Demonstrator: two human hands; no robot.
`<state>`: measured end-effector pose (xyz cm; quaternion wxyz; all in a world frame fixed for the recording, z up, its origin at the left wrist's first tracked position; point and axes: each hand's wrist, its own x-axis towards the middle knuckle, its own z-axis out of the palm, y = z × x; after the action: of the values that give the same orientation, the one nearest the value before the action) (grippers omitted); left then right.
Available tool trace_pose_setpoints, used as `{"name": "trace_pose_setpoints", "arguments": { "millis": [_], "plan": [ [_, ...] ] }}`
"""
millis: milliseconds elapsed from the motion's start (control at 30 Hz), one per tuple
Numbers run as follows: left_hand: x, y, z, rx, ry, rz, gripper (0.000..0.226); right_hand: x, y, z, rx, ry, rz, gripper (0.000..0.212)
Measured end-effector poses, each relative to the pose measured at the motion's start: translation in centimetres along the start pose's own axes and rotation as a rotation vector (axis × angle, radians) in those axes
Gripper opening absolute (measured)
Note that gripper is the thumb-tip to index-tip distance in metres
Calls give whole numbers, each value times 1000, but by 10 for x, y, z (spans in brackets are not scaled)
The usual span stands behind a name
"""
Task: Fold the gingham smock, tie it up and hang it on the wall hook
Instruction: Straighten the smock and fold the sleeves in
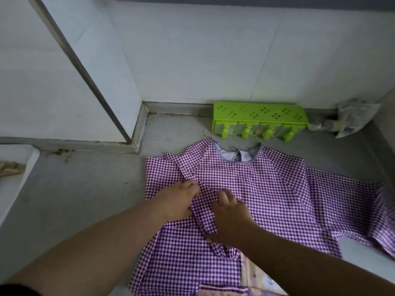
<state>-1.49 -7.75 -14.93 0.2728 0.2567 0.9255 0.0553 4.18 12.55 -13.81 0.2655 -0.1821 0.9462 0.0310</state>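
Note:
The purple-and-white gingham smock (267, 189) lies spread on a grey countertop, its striped-trimmed neckline toward the wall. Its left sleeve is folded in over the body, and the right sleeve stretches out flat to the right. My left hand (178, 201) rests on the folded left part, fingers curled at the edge of the fold. My right hand (229, 214) lies just beside it, fingers bent and pressing on the folded strip of cloth. No wall hook is in view.
A green plastic ice-pop mould (258, 118) stands against the white tiled wall behind the smock. A crumpled plastic bag (354, 117) sits in the far right corner. A white tray edge (17, 178) is at the left. A wall corner (136, 116) juts out at the back left.

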Motion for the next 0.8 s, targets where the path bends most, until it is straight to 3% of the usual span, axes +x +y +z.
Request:
{"name": "trace_pose_setpoints", "arguments": {
  "millis": [133, 167, 267, 334, 400, 500, 567, 634, 800],
  "plan": [
    [-3, 4, 6, 116, 56, -9, 49, -2, 7, 9, 115, 45, -18, 63],
    [-4, 5, 8, 134, 63, -14, 52, -2, 9, 10, 128, 31, -17, 69],
    [-2, 10, 12, 145, 73, -37, 50, -5, 7, 16, 153, -76, 34, 123],
    [1, 15, 11, 146, 51, -49, 48, -10, 1, 25, 112, -157, 67, 137],
    [1, 17, 9, 186, 35, -46, 48, -10, -6, 31, 109, -125, 89, 116],
    [-2, 22, 4, 382, 98, 93, 33, -5, -4, 29, 176, -68, 84, 65],
    [-5, 27, 5, 500, 66, 244, 18, -3, 4, 24, 235, -45, 62, 53],
    [-7, 31, 13, 615, -30, 337, 18, -5, 14, 15, 368, 19, 60, 44],
    [-7, 40, 20, 569, -37, 295, 14, -2, 57, -13, 743, 66, 190, 22]
  ]
}}
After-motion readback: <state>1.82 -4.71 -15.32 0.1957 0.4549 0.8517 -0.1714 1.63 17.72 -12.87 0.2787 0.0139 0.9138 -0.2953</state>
